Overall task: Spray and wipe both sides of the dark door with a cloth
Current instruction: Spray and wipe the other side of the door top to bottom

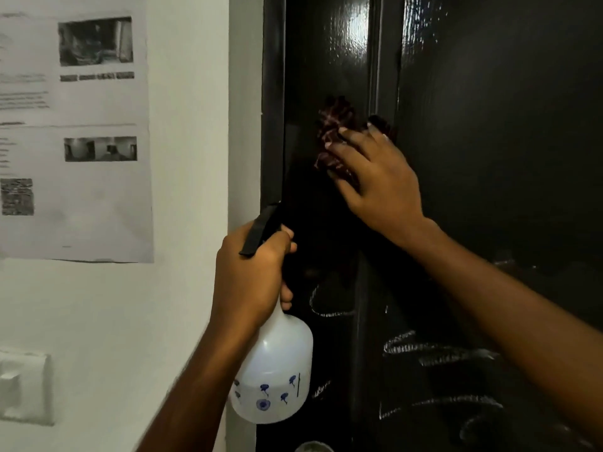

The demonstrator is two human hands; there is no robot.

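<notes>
Streaks (440, 350) of whitish, chalky residue cross the lower part of the dark door (489, 158), whose glossy black surface catches bright reflections near the top. A raised vertical moulding splits it into panels. The right hand (381, 184) lies flat with fingers spread, pressing a dark reddish cloth (332, 125) against the door just left of that moulding. The left hand (248, 278) is wrapped tightly round the neck of a white spray bottle (277, 370), held upright close to the door's left edge, its black trigger head poking above the fist. Beside the door, a pale wall (189, 158) carries a printed sheet (75, 132) and, lower down, a white switch (24, 386).
</notes>
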